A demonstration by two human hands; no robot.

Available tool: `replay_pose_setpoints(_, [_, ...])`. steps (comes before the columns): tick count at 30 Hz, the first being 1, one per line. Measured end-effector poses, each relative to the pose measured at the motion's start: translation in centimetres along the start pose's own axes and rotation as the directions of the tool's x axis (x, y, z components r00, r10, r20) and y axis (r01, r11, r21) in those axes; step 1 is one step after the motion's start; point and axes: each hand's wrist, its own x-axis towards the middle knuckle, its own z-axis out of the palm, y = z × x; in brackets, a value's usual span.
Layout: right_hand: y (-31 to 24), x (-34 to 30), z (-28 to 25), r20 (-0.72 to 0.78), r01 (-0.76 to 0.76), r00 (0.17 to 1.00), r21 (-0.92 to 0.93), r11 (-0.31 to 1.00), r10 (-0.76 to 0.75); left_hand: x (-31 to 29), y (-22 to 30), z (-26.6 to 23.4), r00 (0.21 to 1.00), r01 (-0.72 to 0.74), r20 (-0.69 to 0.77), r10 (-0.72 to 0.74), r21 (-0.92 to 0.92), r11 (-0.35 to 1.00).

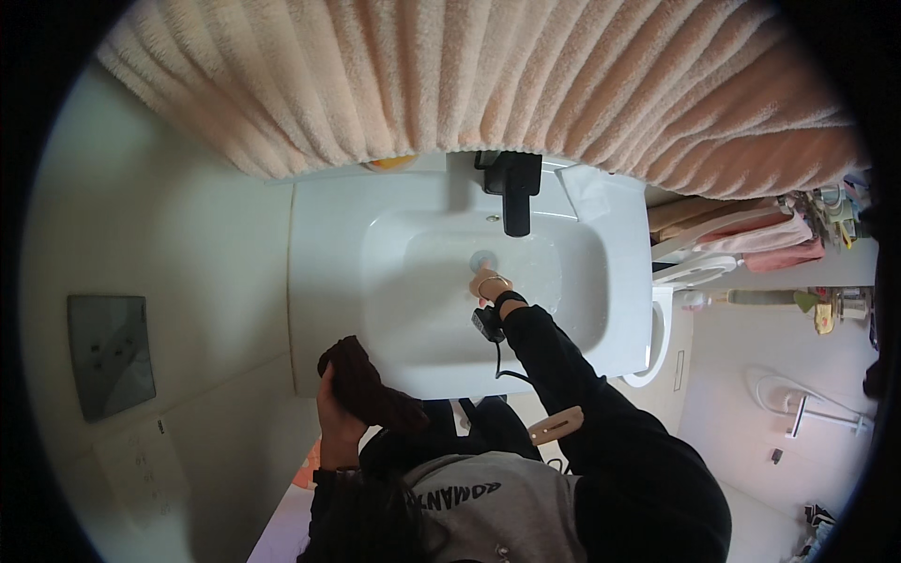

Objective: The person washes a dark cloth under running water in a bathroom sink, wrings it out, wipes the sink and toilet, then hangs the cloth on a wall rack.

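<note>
Peach ribbed plush fabric [450, 80] spans the top, looks nearest. White basin [328, 281] below it. Left hand [340, 418] wrapped round dark brown cloth [366, 385] at the basin's front-left corner — loose end trails, so a slack grip could drop it. Right hand [490, 284] at the drain [482, 258]; can't tell finger spread. Cabled black box [486, 324] by that wrist could get wet if it dips. Grey sweatshirt [540, 493] has dark capitals [460, 496] — wall panel [111, 347] marks too small to read.
</note>
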Motion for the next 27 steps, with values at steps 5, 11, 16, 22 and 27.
replay_pose_setpoints(5, [-1.2,-1.9,-1.1,0.037,0.103,0.995,-0.184,0.978,-0.097,0.1,-0.5,1.3,0.998,0.017,0.06,-0.017,0.015,1.0])
replay_pose_setpoints(11, [1.4,-7.5,-5.6,-0.001,0.424,0.903,0.16,0.891,-0.429,0.1,-1.1,2.4,0.998,0.025,0.061,-0.029,0.081,0.996])
replay_pose_setpoints(16, [7.7,-11.4,-2.8,-0.333,0.432,0.883,0.294,0.852,-0.332,-0.1,-3.0,4.5,0.984,0.056,0.152,-0.09,0.215,0.975])
replay_pose_setpoints(22, [12.0,-26.8,4.3,-0.328,0.683,0.625,0.669,0.293,-0.708,-7.0,-8.6,10.4,0.92,0.16,0.278,-0.275,0.374,0.914])
replay_pose_setpoints(27, [24.1,-39.8,9.5,-0.644,0.806,0.485,0.592,0.016,-0.592,-13.5,-20.5,14.2,0.808,0.237,0.325,-0.491,0.583,0.777])
